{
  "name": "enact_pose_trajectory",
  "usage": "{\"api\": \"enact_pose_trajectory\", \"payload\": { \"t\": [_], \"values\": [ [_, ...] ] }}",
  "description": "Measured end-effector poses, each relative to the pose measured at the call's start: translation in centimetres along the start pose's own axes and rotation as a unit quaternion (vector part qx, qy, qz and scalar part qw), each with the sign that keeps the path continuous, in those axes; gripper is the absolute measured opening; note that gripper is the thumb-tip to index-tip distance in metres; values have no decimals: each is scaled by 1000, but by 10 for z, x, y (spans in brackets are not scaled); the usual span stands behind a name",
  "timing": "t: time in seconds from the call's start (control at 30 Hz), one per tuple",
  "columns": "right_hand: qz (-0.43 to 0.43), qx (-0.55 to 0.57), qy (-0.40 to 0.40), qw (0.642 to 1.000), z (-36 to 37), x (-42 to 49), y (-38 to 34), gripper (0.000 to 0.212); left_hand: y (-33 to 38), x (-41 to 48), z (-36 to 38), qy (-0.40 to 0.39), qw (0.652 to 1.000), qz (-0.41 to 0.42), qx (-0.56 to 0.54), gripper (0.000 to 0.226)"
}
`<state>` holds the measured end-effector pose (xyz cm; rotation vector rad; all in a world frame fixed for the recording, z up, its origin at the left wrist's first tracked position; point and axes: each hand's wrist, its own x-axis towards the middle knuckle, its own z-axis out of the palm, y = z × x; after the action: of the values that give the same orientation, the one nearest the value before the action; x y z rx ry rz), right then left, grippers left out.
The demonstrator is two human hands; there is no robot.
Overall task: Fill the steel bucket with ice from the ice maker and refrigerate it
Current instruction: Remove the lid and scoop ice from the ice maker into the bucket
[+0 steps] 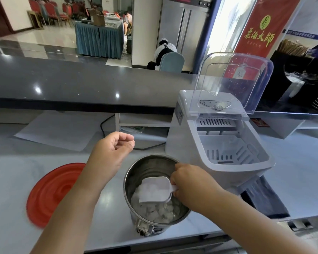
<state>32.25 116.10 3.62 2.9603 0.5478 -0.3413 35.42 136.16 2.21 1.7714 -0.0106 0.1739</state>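
A single wide-angle head camera looks forward and steeply down from close above the pale worktop [301, 171], whose near edge runs along the bottom of the frame. Farther off, it takes in the dark raised counter [81, 83] and the room beyond.

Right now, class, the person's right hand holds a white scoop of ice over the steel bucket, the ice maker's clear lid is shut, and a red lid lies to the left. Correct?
Not quite. The ice maker's clear lid is raised open, not shut, as the head view shows. The rest stands: the right hand holds the white scoop of ice over the steel bucket, and the red lid lies to the left.
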Motion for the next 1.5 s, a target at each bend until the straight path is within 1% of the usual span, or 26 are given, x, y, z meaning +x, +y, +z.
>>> {"api": "enact_pose_trajectory", "payload": {
  "t": [0.07,0.17,0.3,0.43,0.63,0.73,0.83,1.0,1.07,1.17,1.37,1.5],
  "values": [
    [-5,-11,6,1000,2,4,-3,16,0,-1,-2,6,1000,1,1,8],
    [-8,-18,18,1000,1,5,-4,19,-1,-2,-4,9,1000,3,10,8],
    [-3,-15,32,999,-8,0,-1,17,-1,-1,-2,1,1000,-2,7,8],
    [1,19,56,998,-24,-12,11,11,1,2,6,-8,1000,-3,9,8],
    [4,94,96,991,-53,-30,47,12,9,8,30,-23,1000,-5,12,9],
    [21,100,126,987,-66,-34,76,10,12,11,46,-42,999,4,11,10],
    [55,97,144,983,-76,-37,109,11,16,15,62,-61,998,21,20,12],
    [109,46,166,979,-85,-41,152,15,19,20,87,-78,997,23,17,15],
    [126,12,157,980,-85,-41,166,18,18,24,98,-77,997,19,10,17],
    [129,-40,142,981,-86,-42,183,19,18,30,113,-79,996,18,23,21],
    [74,-172,86,979,-90,-36,200,24,32,40,142,-66,997,5,39,36],
    [-15,-224,45,973,-84,-21,215,32,39,44,156,-73,994,-4,76,48]
  ]
}}
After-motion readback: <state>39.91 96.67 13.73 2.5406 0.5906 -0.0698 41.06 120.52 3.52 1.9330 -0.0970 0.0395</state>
